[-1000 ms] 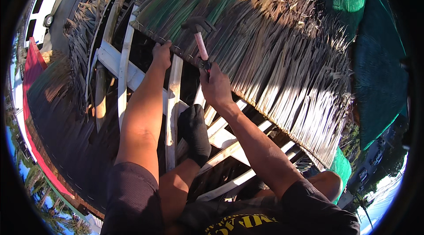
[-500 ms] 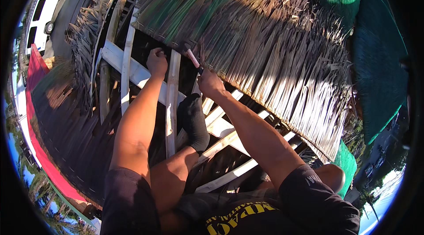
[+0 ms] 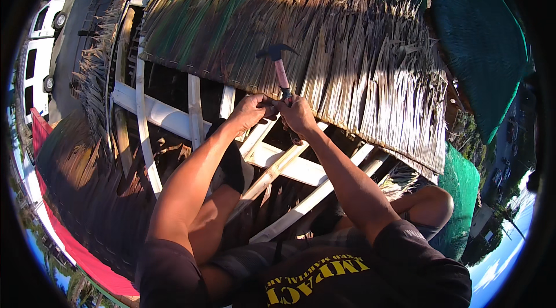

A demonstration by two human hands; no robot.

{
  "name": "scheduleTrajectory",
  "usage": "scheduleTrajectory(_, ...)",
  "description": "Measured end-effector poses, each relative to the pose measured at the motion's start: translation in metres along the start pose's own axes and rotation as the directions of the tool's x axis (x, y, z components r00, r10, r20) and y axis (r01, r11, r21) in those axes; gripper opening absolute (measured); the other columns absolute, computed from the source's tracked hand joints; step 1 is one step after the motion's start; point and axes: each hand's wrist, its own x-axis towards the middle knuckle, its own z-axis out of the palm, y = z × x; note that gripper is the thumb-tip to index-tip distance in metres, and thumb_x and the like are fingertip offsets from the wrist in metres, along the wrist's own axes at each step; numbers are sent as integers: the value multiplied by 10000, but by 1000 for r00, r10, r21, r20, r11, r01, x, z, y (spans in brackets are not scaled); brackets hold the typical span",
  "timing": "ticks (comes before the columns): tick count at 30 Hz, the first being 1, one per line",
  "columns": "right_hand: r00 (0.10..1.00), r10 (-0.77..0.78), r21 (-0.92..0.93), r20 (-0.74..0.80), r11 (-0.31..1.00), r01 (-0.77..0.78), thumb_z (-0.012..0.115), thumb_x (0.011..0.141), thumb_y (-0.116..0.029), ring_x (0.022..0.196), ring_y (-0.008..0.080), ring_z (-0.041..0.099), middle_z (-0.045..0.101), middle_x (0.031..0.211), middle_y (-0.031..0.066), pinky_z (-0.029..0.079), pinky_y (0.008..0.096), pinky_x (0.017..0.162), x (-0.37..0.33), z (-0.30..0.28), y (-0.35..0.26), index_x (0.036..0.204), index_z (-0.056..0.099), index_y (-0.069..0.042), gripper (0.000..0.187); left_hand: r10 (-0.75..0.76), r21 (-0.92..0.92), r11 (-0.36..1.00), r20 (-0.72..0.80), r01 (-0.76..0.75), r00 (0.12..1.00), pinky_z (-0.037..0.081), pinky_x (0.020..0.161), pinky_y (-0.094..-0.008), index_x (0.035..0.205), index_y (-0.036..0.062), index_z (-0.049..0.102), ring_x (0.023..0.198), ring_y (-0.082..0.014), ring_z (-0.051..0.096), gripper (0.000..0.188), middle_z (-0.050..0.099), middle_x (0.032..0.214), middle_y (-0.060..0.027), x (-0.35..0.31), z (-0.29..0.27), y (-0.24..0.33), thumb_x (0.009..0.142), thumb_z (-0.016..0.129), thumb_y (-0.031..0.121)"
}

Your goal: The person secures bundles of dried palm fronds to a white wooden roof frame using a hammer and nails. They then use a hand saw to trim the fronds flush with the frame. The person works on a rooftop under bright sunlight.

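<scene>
A claw hammer (image 3: 281, 74) stands head-up in front of the thatch, with my right hand (image 3: 297, 117) closed round the lower part of its handle. Right beside it, my left hand (image 3: 249, 113) has its fingertips pinched together, close to the right hand's fingers. Whatever those fingertips hold, if anything, is too small to make out. Both hands are just below the lower edge of a dried-leaf thatch panel (image 3: 347, 59). Pale wooden battens (image 3: 196, 108) show under that edge, crossing a wide white board (image 3: 159, 112).
My legs rest among the open roof frame, a dark-socked foot (image 3: 234, 163) beside the battens. Dark gaps lie between the slats. Green netting (image 3: 483, 47) hangs at the right. Darker thatch (image 3: 98, 192) and a red roof edge (image 3: 63, 233) slope down left; white vehicles (image 3: 39, 68) stand far below.
My left hand has come away from the thatch edge, moving right to meet my right hand. The hammer has shifted right and now stands more upright. The view has shifted slightly.
</scene>
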Motion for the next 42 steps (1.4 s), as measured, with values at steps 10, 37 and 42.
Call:
scheduleTrajectory(10, 989, 122, 28, -82, 992, -120, 663, 973, -260, 472, 109, 523, 529, 580, 13, 440, 303, 437, -25, 2, 49, 806, 499, -70, 301, 514, 451, 828, -373, -333, 772, 553, 652, -333, 808, 18, 510, 743, -174, 701, 151, 691, 789, -97, 21, -31, -41, 843, 656, 35)
scheduleTrajectory(37, 985, -174, -573, 2, 807, 144, 569, 978, -255, 701, 483, 656, 652, 719, 276, 524, 560, 630, -27, 8, 24, 975, 480, 16, 284, 569, 923, 377, -167, -75, 806, 461, 941, -423, 984, 60, 708, 1056, -341, 574, 204, 652, 1062, -120, 77, -58, -58, 846, 728, 209)
scheduleTrajectory(42, 996, -86, -619, -19, 783, 55, 569, 980, -240, 727, 487, 658, 656, 755, 284, 527, 545, 665, -25, -3, 18, 960, 517, 39, 284, 559, 865, 498, -274, -53, 782, 473, 933, -431, 1015, 57, 682, 1060, -342, 570, 188, 647, 1068, -111, 74, -45, -69, 847, 711, 137)
